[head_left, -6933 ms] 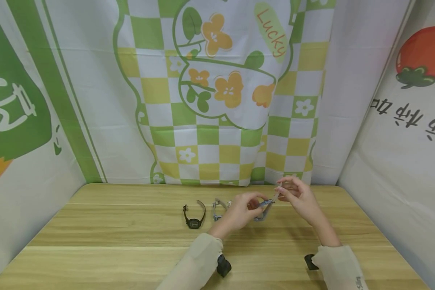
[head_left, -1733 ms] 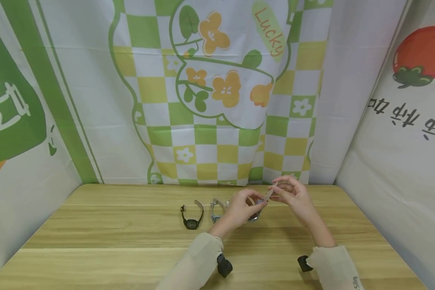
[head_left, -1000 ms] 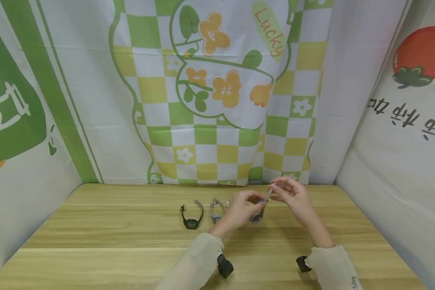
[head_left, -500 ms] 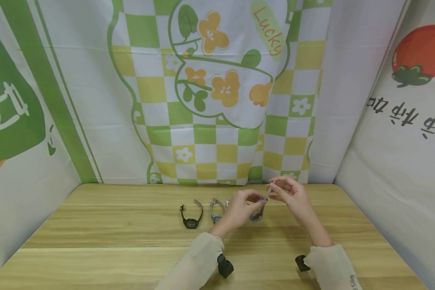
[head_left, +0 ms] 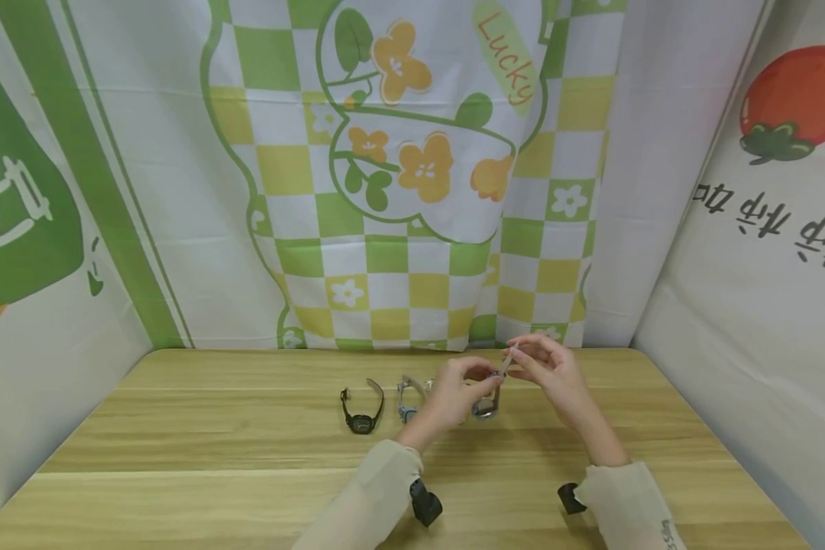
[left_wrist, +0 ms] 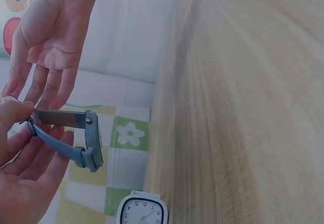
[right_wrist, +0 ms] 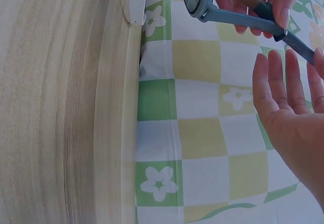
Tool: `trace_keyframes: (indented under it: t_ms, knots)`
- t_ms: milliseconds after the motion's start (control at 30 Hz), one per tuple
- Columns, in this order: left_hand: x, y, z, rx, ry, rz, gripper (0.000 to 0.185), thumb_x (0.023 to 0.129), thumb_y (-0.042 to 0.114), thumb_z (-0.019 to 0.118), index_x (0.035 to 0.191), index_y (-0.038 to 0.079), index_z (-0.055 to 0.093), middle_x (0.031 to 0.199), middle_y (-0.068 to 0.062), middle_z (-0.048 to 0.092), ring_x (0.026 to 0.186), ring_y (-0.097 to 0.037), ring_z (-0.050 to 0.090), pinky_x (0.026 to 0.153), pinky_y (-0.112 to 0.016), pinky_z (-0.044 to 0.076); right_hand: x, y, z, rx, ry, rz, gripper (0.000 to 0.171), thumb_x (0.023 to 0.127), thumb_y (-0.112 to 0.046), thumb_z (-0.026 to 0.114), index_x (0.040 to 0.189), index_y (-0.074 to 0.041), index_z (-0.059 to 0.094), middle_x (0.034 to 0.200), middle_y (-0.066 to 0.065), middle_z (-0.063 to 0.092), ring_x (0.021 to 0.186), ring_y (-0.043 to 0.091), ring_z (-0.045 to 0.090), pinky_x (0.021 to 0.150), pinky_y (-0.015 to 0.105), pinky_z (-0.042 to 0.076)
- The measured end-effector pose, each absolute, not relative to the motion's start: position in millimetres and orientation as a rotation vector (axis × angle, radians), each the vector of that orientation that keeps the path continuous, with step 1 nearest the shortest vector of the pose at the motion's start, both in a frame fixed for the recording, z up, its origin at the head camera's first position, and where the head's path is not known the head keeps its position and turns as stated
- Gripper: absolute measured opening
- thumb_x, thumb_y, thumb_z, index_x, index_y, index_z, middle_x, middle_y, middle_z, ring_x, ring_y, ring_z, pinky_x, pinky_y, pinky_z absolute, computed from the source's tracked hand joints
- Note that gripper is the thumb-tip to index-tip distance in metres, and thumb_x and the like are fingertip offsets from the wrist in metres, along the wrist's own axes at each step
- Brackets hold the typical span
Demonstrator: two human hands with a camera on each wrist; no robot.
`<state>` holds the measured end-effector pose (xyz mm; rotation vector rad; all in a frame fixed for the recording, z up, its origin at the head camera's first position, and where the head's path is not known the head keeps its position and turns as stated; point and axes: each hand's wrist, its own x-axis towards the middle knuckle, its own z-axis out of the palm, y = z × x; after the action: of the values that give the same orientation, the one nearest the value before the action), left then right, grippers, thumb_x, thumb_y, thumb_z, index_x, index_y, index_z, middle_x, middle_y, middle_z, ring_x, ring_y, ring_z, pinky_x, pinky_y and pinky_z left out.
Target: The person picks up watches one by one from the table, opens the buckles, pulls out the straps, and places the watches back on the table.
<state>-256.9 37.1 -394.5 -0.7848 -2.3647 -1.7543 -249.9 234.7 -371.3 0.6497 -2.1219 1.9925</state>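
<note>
I start from the wooden surface (head_left: 247, 458), backed by a green-and-yellow checked cloth (head_left: 399, 275). On it stand two watches: a black watch (head_left: 362, 412) to the left and a white-faced watch (head_left: 409, 400) just beside my left hand.

Above the surface, right of those two, I hold the blue-grey watch (head_left: 490, 402) between both hands. My left hand (head_left: 454, 397) has its grip closed on the strap, thumb and fingers pinching where the two strap ends overlap, as the left wrist view shows (left_wrist: 61, 118). My right hand (head_left: 550, 370) pinches the free tip of the strap (right_wrist: 298, 44) between fingertips, the other fingers held straight.

As I judge it, the strap work on this watch is midway: the ends meet in a loop, but I cannot tell whether the buckle is engaged. The watch is not yet set down beside the other two.
</note>
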Motion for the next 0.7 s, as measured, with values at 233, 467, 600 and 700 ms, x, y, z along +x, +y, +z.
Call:
trace_keyframes:
  t_ms: [233,467,600,700]
  knots:
    - [-257.8,36.7,-393.8,-0.775,-2.341,-1.800,0.017,0.102,0.015,0.072,0.111,0.002,0.078,0.104,-0.011,0.079,0.086,-0.012,0.072,0.075,-0.022,0.060,-250.4,233.3,-372.2,0.675,-2.106,2.006,0.014,0.106,-0.001,0.061,0.116,-0.007,0.068,0.108,-0.005,0.073,0.102,0.009,0.071,0.088,0.031,0.063]
    - [-258.7,37.3,-393.2,-0.764,-2.336,-1.792,0.017,0.102,0.015,0.073,0.111,0.002,0.078,0.103,-0.011,0.079,0.085,-0.012,0.073,0.078,-0.024,0.060,-249.8,232.9,-371.2,0.650,-2.129,2.002,0.013,0.107,-0.003,0.060,0.117,-0.006,0.068,0.108,-0.005,0.072,0.101,0.009,0.071,0.088,0.031,0.063]
    - [-257.6,37.3,-391.7,-0.758,-2.331,-1.801,0.017,0.102,0.014,0.073,0.111,0.002,0.078,0.104,-0.011,0.079,0.086,-0.012,0.073,0.078,-0.024,0.060,-250.3,233.5,-371.5,0.651,-2.130,2.002,0.013,0.107,-0.003,0.060,0.118,-0.004,0.067,0.109,-0.005,0.073,0.102,0.009,0.071,0.089,0.031,0.063]
    - [-256.8,37.4,-391.0,-0.752,-2.324,-1.823,0.016,0.102,0.014,0.073,0.112,0.001,0.078,0.104,-0.011,0.079,0.086,-0.012,0.073,0.077,-0.023,0.060,-251.0,233.8,-372.4,0.657,-2.123,2.010,0.014,0.107,-0.004,0.060,0.118,-0.007,0.068,0.108,-0.007,0.073,0.102,0.009,0.071,0.089,0.031,0.062]
